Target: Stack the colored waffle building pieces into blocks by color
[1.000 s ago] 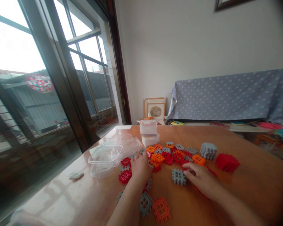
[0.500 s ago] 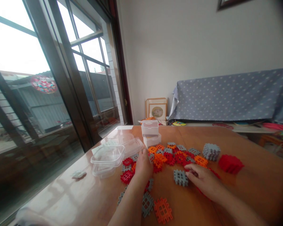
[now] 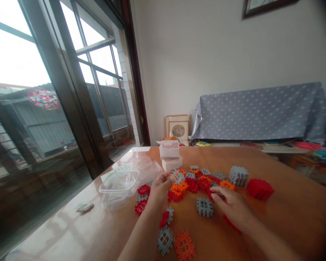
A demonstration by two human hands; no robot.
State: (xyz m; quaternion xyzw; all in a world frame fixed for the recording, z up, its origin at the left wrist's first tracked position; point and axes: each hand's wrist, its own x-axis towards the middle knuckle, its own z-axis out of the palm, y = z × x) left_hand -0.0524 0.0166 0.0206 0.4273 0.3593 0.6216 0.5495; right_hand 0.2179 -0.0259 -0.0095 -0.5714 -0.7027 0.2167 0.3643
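My left hand (image 3: pixel 161 186) is closed on a grey interlocking plastic tile (image 3: pixel 177 176), raised at its fingertips above the loose pile. My right hand (image 3: pixel 232 204) hovers low over the table with its fingers loosely bent and the thumb apart; nothing shows clearly between them. Just left of its thumb lies a small stack of grey tiles (image 3: pixel 204 207). A red piece (image 3: pixel 230 223) peeks out under the right hand, mostly hidden. Orange tiles (image 3: pixel 179 187) and red tiles (image 3: pixel 192 184) lie mixed in the pile between the hands.
A tall grey stack (image 3: pixel 238 175) and a red stack (image 3: pixel 260 189) stand at the right. Clear plastic containers (image 3: pixel 119 183) sit at the left, and white boxes (image 3: pixel 171 163) are piled behind. An orange tile (image 3: pixel 184 246) lies at the front. A window borders the table's left.
My left hand has closed on a grey tile from the pile and lifted it slightly. My right hand stays beside the small grey stack. The view has shifted slightly.
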